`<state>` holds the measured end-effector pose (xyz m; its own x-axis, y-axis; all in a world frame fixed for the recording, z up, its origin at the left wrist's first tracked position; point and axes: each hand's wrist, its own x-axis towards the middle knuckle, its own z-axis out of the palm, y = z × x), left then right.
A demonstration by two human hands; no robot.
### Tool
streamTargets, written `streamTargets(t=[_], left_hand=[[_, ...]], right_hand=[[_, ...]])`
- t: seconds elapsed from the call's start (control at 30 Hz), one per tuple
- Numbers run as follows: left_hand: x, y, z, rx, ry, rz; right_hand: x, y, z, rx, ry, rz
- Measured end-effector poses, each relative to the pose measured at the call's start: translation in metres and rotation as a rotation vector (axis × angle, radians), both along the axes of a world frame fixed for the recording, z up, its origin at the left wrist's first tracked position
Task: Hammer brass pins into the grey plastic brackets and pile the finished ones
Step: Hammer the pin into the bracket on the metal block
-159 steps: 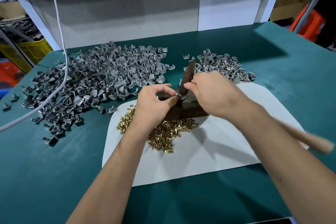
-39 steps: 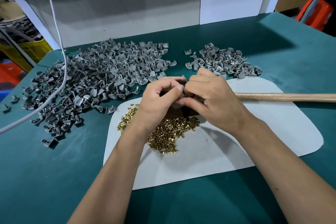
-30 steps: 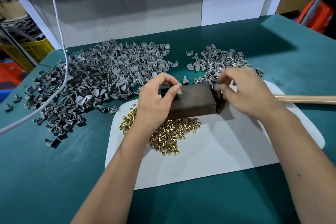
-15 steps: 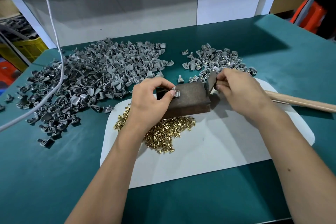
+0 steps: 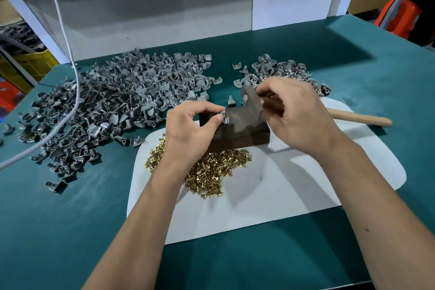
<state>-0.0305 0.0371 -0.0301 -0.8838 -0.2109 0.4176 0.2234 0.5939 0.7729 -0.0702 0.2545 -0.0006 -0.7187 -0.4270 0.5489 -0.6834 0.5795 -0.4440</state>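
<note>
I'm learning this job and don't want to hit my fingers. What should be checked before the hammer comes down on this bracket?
1. Bracket seated on the dark block: ok, the left hand pinches it at the block's top edge.
2. Brass pin standing in the bracket: cannot tell, too small to see.
3. Hammer gripped: ok, the right hand holds it close behind the head, handle trailing right.
4. Left fingers clear of the strike spot: not ok, they are right at the bracket.
5. Block steady on the white mat: ok, it lies flat.
6. Brass pins within reach: ok, piled before the block.
</note>
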Motion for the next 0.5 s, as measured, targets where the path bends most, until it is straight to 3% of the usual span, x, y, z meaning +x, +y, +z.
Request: streamTargets(t=[0.17, 0.37, 0.5], left_hand=[[-0.001, 0.001, 0.003, 0.020, -0.038, 0.008], [0.000, 0.003, 0.004, 0.031, -0.026, 0.025], [0.000, 0.003, 0.004, 0.043, -0.033, 0.024]], right_hand=[[0.011, -0.016, -0.002, 0.180, 0.012, -0.023], [0.015, -0.018, 0.005, 0.114, 0.102, -0.132], [0.015, -0.026, 0.005, 0.230, 0.002, -0.110]])
